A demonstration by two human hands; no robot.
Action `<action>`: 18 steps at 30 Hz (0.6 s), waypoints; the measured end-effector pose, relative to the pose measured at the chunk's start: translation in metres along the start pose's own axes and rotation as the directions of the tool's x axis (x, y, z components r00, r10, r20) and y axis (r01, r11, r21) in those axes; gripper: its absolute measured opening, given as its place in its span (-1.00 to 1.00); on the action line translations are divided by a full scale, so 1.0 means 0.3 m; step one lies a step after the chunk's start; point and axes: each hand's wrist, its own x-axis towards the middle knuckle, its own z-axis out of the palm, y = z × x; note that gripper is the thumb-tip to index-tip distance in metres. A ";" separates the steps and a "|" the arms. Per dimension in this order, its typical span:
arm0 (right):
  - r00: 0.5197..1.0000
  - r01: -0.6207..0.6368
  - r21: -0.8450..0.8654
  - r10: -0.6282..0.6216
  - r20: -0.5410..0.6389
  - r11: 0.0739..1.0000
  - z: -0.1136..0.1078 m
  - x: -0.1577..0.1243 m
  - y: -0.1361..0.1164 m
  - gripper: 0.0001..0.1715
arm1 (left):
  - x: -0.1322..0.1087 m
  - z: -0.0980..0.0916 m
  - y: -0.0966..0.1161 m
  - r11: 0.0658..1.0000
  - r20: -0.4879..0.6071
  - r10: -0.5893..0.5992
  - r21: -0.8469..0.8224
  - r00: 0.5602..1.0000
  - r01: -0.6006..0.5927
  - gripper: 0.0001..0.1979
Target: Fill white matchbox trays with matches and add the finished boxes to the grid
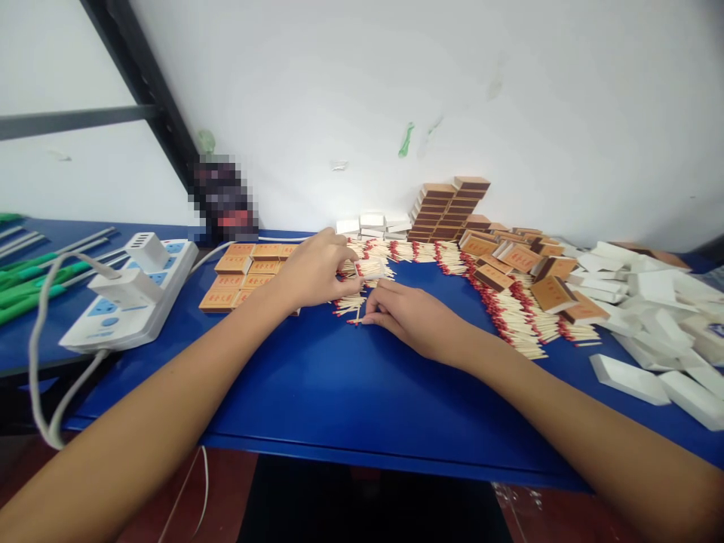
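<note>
My left hand (320, 268) is curled round a small white matchbox tray (373, 280) with matches in it, partly hidden by the fingers. My right hand (410, 313) is close beside it, thumb and forefinger pinched on a match (355, 322) just over the blue table (339, 392). Loose red-tipped matches (346, 304) lie under and around both hands. A band of matches (418, 252) curves behind them and down to a bigger heap (514, 324) on the right. Left of my left hand, orange matchboxes (226, 283) are set in stacked rows.
Matchboxes (441, 207) are stacked against the wall. Loose matchbox sleeves (551, 294) lie on the right heap, beside a pile of white trays (659, 302). More white trays (370, 222) stand behind my hands. At left are a power strip (136, 294), its cable and green-handled rods (34, 290).
</note>
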 end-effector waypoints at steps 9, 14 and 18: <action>0.999 -0.020 -0.246 0.030 0.035 0.969 -0.118 -0.014 0.045 -0.83 | -0.002 0.006 0.015 1.000 0.077 0.011 0.006 0.997 -0.012 -0.73; 0.998 -0.055 -0.401 0.066 0.015 0.914 -0.165 -0.028 0.037 -0.77 | -0.003 0.011 0.014 1.000 0.093 0.029 0.010 0.995 -0.030 -0.71; 0.993 -0.113 -0.484 0.083 -0.084 0.868 -0.188 -0.029 0.045 -0.74 | -0.002 0.012 0.017 0.999 0.108 0.036 0.014 0.994 -0.037 -0.70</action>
